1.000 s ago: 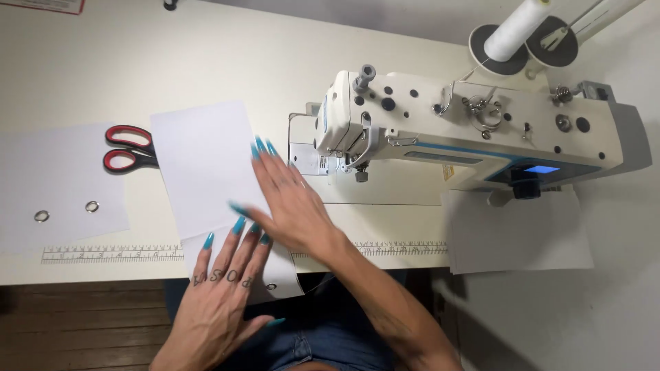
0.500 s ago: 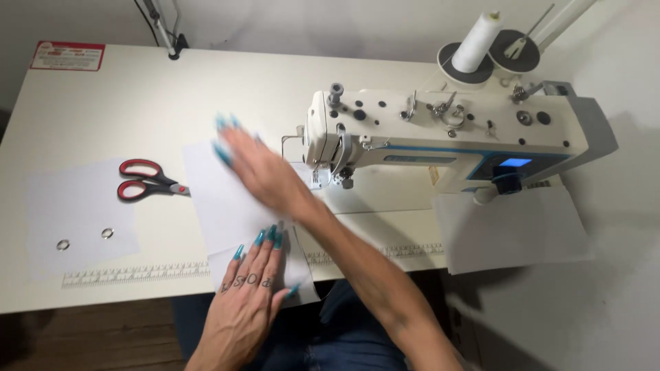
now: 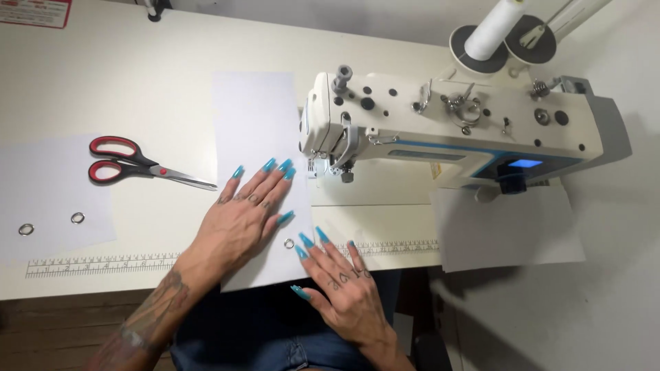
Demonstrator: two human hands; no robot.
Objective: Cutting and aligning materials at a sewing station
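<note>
While both hands work near the front edge, the cream-white sewing table fills most of the view. On its right half stands the white industrial sewing machine, with a white thread cone behind it and a small blue lit display on its front. A long white paper sheet runs from mid-table to the front edge, its right side reaching the needle area. Two more pale sheets lie flat — one at far left, one under the machine's right end. A printed ruler strip runs along the front edge.

Left hand: open, fingers spread, palm flat on the long sheet — holding nothing, pressing the paper. Right hand: open, palm down at the table edge, fingers narrow-spread, gripping nothing; its fingertips sit just beside a small metal ring lying on the sheet (contact cannot be told).

Red-handled scissors lie closed left of the sheet, blades pointing right. Two further metal rings rest on the far-left sheet.
</note>
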